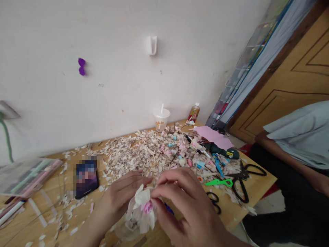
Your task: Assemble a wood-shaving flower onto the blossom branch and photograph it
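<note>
A handmade-looking flower with white petals around a pink centre (147,207) is between my two hands, low in the middle of the view. My left hand (123,190) curves around its far side; the thumb and part of its grip are hidden behind the petals. My right hand (186,202) pinches a white petal (142,196) at the flower's right edge between thumb and fingertips. Below the flower is a clear plastic container (125,228), partly covered by the petals. Something dark blue (168,208) shows under my right fingers.
Loose pale petals (133,151) cover much of the wooden table (257,181). A phone (87,178) and pen case (31,176) lie left; green scissors (219,182), black scissors (241,190) and a glue gun-like tool (222,150) lie right. A lidded cup (161,120) stands behind. A person (298,144) sits at right.
</note>
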The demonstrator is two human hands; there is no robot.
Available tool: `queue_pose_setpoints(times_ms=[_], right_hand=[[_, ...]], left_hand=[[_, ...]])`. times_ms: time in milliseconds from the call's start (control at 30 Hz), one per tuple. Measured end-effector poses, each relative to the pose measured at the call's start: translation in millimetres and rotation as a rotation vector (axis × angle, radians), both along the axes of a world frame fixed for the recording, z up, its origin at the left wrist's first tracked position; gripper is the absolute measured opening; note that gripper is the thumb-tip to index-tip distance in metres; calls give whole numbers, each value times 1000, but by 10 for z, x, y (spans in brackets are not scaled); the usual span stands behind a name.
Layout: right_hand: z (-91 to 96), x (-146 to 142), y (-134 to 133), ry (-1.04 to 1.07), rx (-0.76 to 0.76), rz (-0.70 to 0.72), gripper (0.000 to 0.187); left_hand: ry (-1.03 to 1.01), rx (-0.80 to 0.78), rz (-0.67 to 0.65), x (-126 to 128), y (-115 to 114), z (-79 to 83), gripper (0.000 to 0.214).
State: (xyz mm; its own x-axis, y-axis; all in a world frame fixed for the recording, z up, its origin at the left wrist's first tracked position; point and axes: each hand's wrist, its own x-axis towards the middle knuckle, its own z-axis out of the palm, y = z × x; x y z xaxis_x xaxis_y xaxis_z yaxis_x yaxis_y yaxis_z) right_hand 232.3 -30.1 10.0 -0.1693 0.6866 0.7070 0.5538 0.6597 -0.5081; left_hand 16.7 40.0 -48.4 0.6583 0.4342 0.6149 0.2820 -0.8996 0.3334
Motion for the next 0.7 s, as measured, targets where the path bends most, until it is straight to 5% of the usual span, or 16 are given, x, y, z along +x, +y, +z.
queue_pose_setpoints(times_ms=[700], right_hand=[[16, -4, 18, 93, -153, 56, 18]], left_hand=[[-41, -6, -25, 43, -7, 87, 29]])
